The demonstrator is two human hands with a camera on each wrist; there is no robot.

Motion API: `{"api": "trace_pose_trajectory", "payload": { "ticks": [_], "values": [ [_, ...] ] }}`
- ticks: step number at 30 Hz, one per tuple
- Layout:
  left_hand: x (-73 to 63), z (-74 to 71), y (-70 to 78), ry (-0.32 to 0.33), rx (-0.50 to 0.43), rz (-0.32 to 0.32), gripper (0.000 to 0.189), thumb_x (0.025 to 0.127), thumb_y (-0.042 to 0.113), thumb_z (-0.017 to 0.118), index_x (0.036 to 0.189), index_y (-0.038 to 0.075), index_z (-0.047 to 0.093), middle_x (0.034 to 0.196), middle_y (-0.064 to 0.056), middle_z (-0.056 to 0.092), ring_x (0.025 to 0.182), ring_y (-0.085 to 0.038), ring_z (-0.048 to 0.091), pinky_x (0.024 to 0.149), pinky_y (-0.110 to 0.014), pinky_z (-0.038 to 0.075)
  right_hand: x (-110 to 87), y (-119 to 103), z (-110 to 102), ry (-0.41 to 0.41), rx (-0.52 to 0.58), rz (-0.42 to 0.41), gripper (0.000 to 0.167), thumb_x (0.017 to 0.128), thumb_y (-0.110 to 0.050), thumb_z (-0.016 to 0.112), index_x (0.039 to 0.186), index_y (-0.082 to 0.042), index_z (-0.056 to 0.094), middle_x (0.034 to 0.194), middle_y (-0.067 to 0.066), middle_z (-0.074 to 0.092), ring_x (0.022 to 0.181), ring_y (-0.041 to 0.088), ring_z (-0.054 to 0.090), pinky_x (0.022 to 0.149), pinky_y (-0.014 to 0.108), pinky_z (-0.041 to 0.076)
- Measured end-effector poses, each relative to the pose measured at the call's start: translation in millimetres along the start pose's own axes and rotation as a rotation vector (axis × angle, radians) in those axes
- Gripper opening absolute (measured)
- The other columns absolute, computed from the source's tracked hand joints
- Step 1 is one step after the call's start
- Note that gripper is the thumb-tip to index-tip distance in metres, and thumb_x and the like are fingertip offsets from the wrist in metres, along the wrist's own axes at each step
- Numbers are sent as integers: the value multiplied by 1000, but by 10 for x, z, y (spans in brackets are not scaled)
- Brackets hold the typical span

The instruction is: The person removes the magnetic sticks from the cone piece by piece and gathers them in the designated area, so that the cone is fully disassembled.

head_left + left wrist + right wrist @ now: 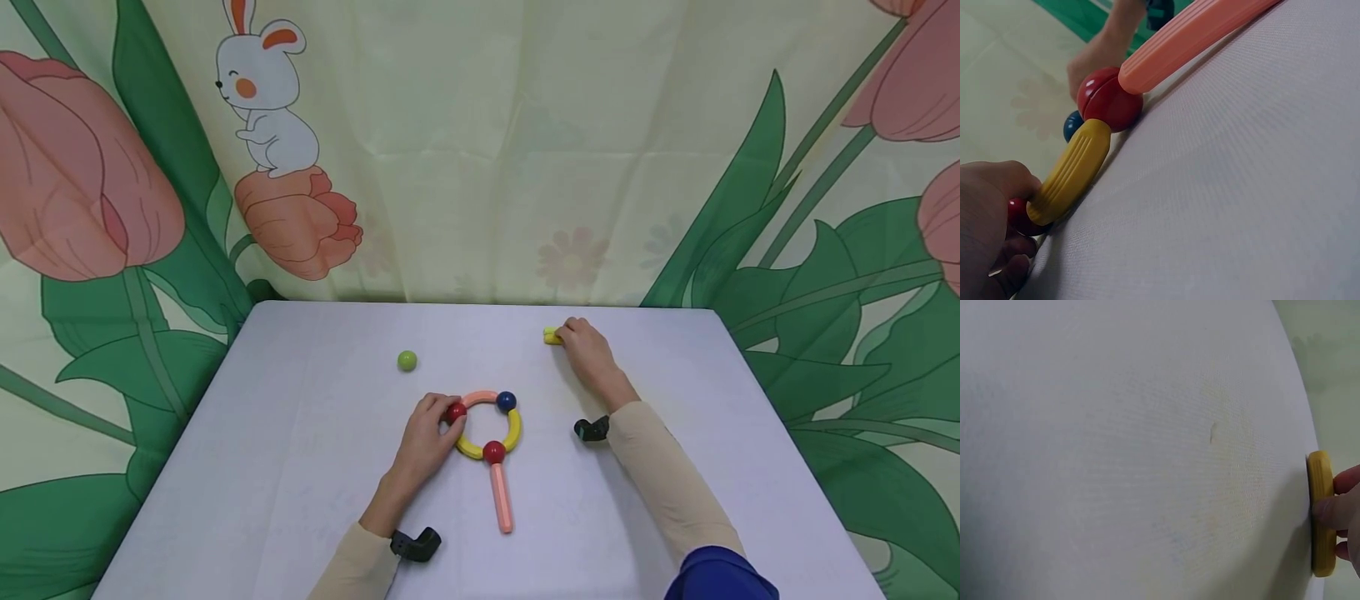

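A small ring of toy rods and balls lies mid-table, made of a salmon curved rod (480, 397), a blue ball (506, 402), two yellow curved rods (513, 431) and a red ball (494, 452) at its near side. From that ball a straight salmon rod (502, 500) runs toward the person. My left hand (423, 446) holds another red ball (1020, 217) at the ring's left, thumb and fingers on either side, partly covering it. Near the table's far edge, my right hand (592, 358) pinches a yellow rod (1321, 515) between thumb and fingers.
A green ball (407, 361) sits alone, beyond the ring and to its left. The white-covered table (300, 467) ends at a printed curtain (465, 167) behind. Black wrist devices (416, 545) are worn on both arms. Something blue (720, 575) shows at the lower right.
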State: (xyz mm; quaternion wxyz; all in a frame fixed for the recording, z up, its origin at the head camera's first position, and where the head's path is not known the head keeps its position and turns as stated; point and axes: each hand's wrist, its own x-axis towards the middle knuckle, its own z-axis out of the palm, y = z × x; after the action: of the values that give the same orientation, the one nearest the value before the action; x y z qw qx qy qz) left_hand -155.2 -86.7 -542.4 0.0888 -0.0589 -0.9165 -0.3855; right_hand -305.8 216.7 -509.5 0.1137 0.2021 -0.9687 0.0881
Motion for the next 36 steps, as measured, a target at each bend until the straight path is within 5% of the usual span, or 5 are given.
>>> {"api": "trace_pose_trajectory", "payload": {
  "ticks": [7,17,36],
  "values": [
    [8,-7,-4,3,-4,11,34,93,25,71,124,12,68,111,-3,63,99,-14,59,85,-32,58,-48,-64,-67,16,39,41,23,95,0,62,117,4,68,112,17,62,105,32,59,93,42,54],
    [8,-3,-15,0,-9,12,34,93,24,71,125,12,68,112,-3,63,102,-16,61,89,-31,58,-299,-415,-262,12,195,227,32,97,-15,64,124,2,64,121,19,60,115,35,57,102,47,51],
    [-10,-2,-20,-3,-11,15,36,93,24,72,126,12,67,117,-5,67,105,-18,59,88,-33,59,-1041,-1106,-273,-20,316,248,40,95,-31,69,125,-4,65,111,10,67,99,21,65,86,38,60]
  ]
}}
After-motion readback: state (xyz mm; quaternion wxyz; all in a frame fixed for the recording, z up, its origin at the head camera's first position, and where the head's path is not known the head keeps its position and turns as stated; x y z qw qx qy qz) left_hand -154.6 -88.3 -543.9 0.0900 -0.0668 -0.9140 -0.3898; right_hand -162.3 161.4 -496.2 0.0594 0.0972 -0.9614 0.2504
